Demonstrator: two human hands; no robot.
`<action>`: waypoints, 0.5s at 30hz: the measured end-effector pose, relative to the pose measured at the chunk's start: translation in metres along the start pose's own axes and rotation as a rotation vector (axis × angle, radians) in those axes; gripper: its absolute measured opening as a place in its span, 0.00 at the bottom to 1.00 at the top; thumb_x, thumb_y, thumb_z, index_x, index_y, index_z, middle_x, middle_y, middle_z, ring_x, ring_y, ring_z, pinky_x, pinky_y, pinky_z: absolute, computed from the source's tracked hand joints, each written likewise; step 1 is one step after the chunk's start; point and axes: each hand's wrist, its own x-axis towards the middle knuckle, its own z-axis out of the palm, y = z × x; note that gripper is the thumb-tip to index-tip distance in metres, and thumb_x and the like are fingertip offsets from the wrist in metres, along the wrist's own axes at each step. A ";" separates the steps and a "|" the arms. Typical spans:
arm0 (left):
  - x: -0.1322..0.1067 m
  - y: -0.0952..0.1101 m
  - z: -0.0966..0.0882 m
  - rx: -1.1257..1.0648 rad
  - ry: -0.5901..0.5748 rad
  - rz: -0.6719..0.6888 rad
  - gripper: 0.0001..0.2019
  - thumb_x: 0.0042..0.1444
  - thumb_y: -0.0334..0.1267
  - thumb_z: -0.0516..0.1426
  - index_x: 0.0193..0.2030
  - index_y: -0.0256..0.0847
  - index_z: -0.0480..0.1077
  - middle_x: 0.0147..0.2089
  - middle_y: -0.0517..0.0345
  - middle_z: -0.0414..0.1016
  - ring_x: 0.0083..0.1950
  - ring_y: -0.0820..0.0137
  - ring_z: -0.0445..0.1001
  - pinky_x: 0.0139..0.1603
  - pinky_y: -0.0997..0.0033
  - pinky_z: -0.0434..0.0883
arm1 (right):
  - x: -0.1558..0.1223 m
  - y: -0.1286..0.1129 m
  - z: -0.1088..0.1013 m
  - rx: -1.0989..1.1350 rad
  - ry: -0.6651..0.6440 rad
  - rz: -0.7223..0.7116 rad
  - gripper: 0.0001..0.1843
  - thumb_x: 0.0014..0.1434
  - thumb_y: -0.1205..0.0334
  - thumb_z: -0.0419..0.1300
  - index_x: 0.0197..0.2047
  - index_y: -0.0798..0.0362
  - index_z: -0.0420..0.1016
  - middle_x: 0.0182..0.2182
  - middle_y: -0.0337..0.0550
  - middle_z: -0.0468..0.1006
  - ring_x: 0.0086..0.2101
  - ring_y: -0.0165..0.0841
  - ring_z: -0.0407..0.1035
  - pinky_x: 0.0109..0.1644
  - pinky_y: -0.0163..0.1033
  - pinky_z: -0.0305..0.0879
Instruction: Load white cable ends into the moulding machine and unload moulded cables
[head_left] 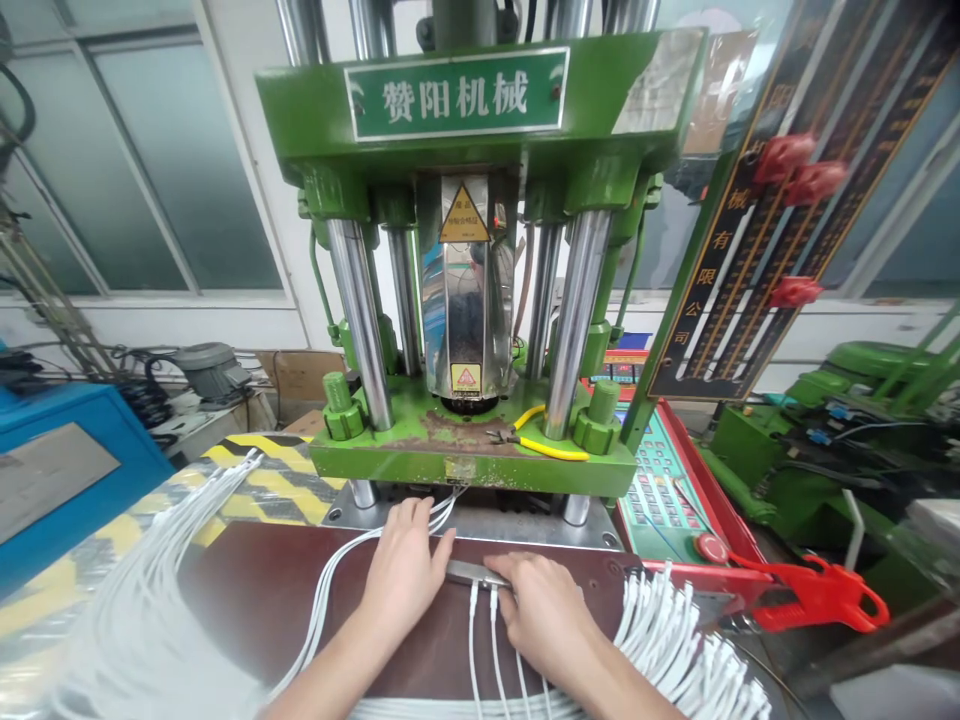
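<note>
My left hand (409, 560) lies over the front of the press, fingers stretched forward and thumb apart. Its fingertips are beside white cables (326, 590) that run up into the gap under the press's green plate. The thumb is near the left end of a flat metal bar (474, 573). My right hand (551, 610) is closed around the right end of that bar, partly covering it. Several thin white cables with white plugs (493, 640) hang from the bar's front edge towards me. What lies under my left palm is hidden.
The green press (480, 465) stands ahead, with yellow-handled pliers (551, 450) on its plate. A cable bundle (150, 580) lies left, and plugged cable ends (675, 640) pile up right. A red air gun (825, 590) and a button panel (660, 480) are farther right.
</note>
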 end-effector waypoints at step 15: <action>0.038 0.022 -0.007 -0.682 -0.623 -0.263 0.09 0.55 0.43 0.52 0.29 0.39 0.63 0.23 0.53 0.73 0.22 0.66 0.69 0.26 0.68 0.63 | 0.006 0.008 0.002 0.165 0.099 -0.007 0.16 0.56 0.68 0.48 0.39 0.46 0.74 0.36 0.39 0.77 0.40 0.34 0.69 0.46 0.35 0.59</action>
